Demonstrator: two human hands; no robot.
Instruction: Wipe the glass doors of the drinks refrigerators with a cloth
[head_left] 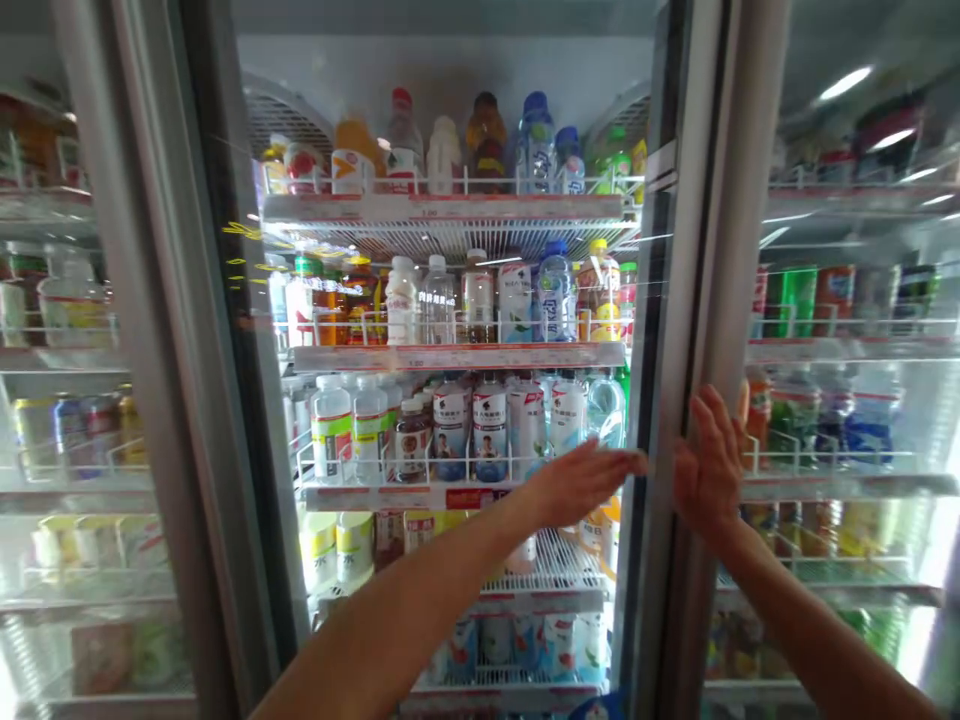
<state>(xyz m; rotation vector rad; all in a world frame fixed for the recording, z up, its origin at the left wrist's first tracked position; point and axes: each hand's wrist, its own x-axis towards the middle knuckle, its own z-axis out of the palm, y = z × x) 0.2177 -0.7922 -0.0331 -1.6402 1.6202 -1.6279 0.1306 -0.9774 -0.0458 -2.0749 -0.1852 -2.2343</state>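
Note:
My left hand (589, 480) stretches across from the left, its fingers straight and pointing right, holding nothing. Its fingertips are at the inner edge of the metal door frame (694, 300); whether they touch it I cannot tell. Lying against the front of that frame, my right hand (711, 465) has its fingers extended upward and grips nothing. Behind the left hand, white-labelled bottles (490, 420) stand in a row on a wire shelf (375, 497). A clear bottle (604, 405) is just above my left fingers. My left forearm hides part of the lower shelves.
Upper shelves carry several drink bottles, such as a blue-capped bottle (556, 285) and an orange-labelled one (354, 160). A second metal frame (169, 330) stands at left. Further drinks show behind glass on both sides, including a green bottle (796, 300). Bright reflections cross the glass.

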